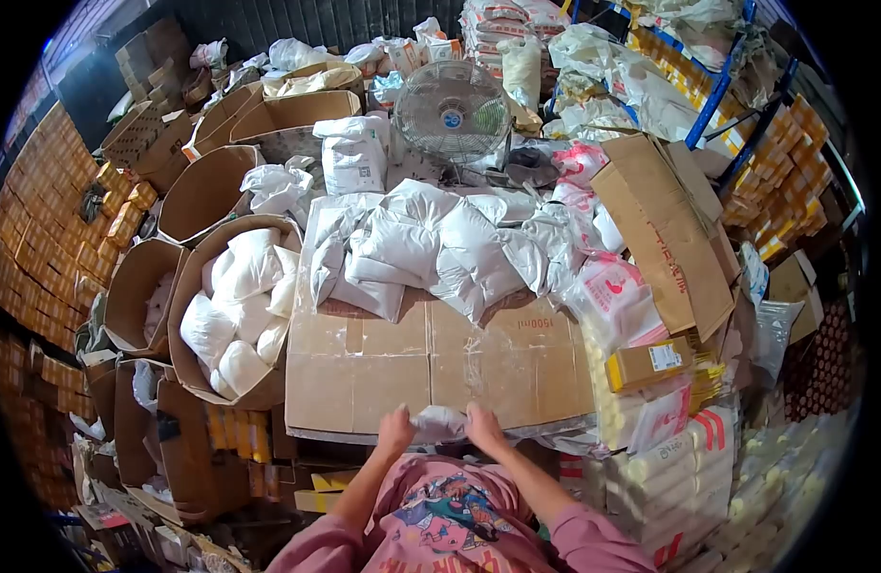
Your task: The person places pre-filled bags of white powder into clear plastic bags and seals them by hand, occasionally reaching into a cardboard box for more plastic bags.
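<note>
My left hand (pixel 396 429) and my right hand (pixel 482 426) are at the front edge of the cardboard-covered table (pixel 364 377). Between them lies a small white bag (pixel 438 424), its two sides gripped by my closed fingers. Farther back on the cardboard, a heap of filled white bags (pixel 464 248) stretches across the table. To the left, a large round cardboard box (pixel 189 368) holds several filled white bags (pixel 244 310).
A metal fan (pixel 452 113) stands behind the bag heap, beside a white sack (pixel 351 158). At the right are a cardboard sheet (pixel 665 234), pink-and-white plastic bags (pixel 617 296) and a small yellow-brown box (pixel 648 364). More open cartons (pixel 209 191) line the left.
</note>
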`<action>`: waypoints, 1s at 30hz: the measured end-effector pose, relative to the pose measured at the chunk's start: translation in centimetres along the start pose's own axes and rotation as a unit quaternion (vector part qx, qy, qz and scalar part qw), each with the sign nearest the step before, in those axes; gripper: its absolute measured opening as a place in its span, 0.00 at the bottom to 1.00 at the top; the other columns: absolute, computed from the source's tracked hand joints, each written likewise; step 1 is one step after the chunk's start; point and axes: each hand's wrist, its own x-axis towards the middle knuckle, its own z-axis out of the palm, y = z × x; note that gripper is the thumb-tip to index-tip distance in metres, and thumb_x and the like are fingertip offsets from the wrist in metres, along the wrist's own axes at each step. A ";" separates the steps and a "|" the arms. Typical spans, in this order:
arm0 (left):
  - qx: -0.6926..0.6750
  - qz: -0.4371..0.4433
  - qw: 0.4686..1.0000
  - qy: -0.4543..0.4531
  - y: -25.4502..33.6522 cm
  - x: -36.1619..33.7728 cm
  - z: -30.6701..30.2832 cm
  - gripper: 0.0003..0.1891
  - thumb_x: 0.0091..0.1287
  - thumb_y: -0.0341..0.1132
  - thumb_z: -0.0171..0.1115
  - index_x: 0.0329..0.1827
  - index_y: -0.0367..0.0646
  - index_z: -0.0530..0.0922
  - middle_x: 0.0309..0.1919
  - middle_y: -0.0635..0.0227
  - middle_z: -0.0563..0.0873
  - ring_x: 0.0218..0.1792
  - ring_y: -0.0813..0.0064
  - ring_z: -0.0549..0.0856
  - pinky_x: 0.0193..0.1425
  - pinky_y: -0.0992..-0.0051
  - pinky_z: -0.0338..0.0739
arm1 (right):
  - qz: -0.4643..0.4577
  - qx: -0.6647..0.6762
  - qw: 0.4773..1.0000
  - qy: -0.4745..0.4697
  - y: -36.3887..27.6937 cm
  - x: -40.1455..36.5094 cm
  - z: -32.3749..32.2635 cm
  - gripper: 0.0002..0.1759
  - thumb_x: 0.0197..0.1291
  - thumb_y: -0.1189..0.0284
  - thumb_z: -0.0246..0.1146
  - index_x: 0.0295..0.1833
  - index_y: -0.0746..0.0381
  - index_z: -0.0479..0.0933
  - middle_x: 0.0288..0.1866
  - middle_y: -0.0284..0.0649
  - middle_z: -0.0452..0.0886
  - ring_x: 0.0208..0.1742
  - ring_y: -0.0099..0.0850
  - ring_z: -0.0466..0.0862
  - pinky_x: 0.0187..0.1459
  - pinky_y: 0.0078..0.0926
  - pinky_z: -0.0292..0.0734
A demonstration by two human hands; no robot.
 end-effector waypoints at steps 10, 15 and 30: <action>-0.079 -0.008 0.997 -0.009 6.4 6.3 -5.7 0.04 0.64 0.28 0.57 0.41 0.41 0.76 0.25 0.47 0.81 0.29 0.44 0.81 0.32 0.54 0.75 | -0.033 0.012 0.994 0.100 -6.2 5.0 -7.4 0.07 0.55 0.83 0.55 0.40 0.63 0.69 0.31 0.56 0.77 0.38 0.60 0.78 0.35 0.52 0.72; -0.087 -0.007 0.996 0.021 -2.2 5.6 5.5 0.02 0.64 0.27 0.59 0.37 0.40 0.77 0.26 0.50 0.81 0.30 0.46 0.81 0.30 0.57 0.74 | 0.041 0.026 0.994 0.102 2.8 3.2 3.5 0.10 0.52 0.86 0.57 0.40 0.65 0.68 0.34 0.52 0.75 0.40 0.57 0.76 0.38 0.48 0.72; -0.234 -0.280 0.929 0.068 -9.0 -4.9 16.0 0.06 0.66 0.24 0.61 0.40 0.36 0.72 0.22 0.69 0.80 0.20 0.85 0.78 0.22 0.85 0.69 | 0.206 0.281 0.932 0.099 10.3 -7.9 14.2 0.14 0.56 0.85 0.59 0.47 0.65 0.68 0.42 0.43 0.74 0.41 0.33 0.77 0.43 0.28 0.74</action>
